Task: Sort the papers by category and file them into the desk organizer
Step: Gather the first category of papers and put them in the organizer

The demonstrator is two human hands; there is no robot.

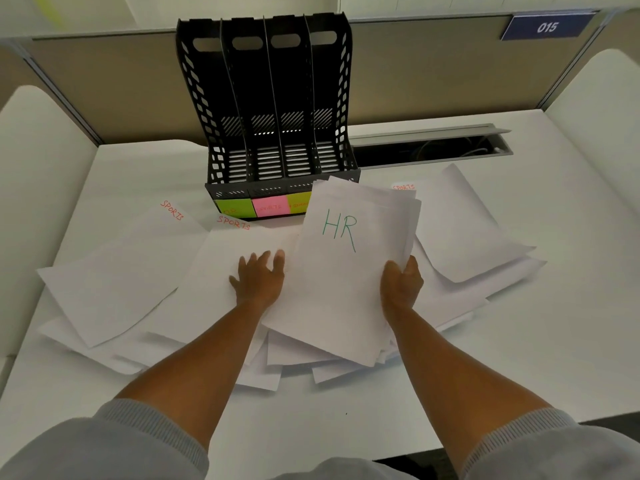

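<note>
Four slots of the organizer (273, 109) stood bare at the back of the desk (519, 358); by that showing, no paper had been filed and nearly all the job remained. Far left, a sheet (117, 271) headed SPORTS in red lay loose on the spread. Next to it, a second SPORTS sheet (221, 268) lay under the left hand (258, 278), fingers splayed and flat on the paper, pressing rather than gripping. Coloured labels (263, 206) ran along the organizer's front lip: green, pink, yellow-green; their lettering was too faint to read with confidence, and the fourth was hidden by the lifted papers. Right of centre, a stack (346, 282) with HR in green on top was tilted up off the pile, its right edge pinched by the right hand (401, 282), fingers curled behind. Further right, more loose sheets (467, 230) fanned out, one marked SPORTS near the organizer. Judged stage: HR gathered, unfiled; the rest mixed.
</note>
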